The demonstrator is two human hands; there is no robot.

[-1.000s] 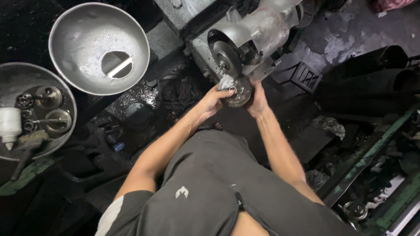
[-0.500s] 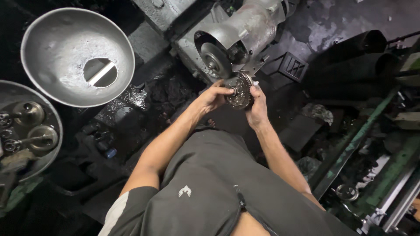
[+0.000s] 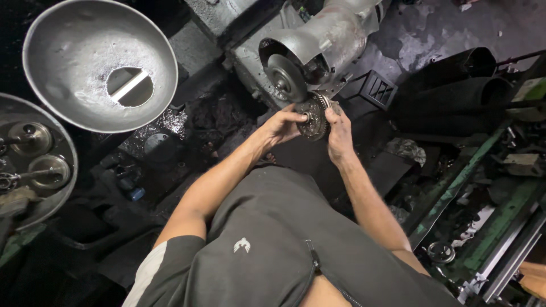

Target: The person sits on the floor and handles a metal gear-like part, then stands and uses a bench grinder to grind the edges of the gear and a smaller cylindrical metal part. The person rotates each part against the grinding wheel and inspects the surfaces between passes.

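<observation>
A round, toothed metal part point(image 3: 313, 117) sits clamped between both hands just below the grey machine's point(image 3: 318, 40) dark disc point(image 3: 286, 77), the left hand point(image 3: 282, 125) gripping its near face with fingers at the hub, the right hand point(image 3: 339, 132) closed around its far edge. Compared with half a second earlier, the part is turned more edge-on and held a little closer to the disc, suggesting it is being lined up with the machine. A wide metal bowl point(image 3: 62, 74) with a hole in its base lies well off to the left, above a second tray point(image 3: 54, 187) of small parts.
</observation>
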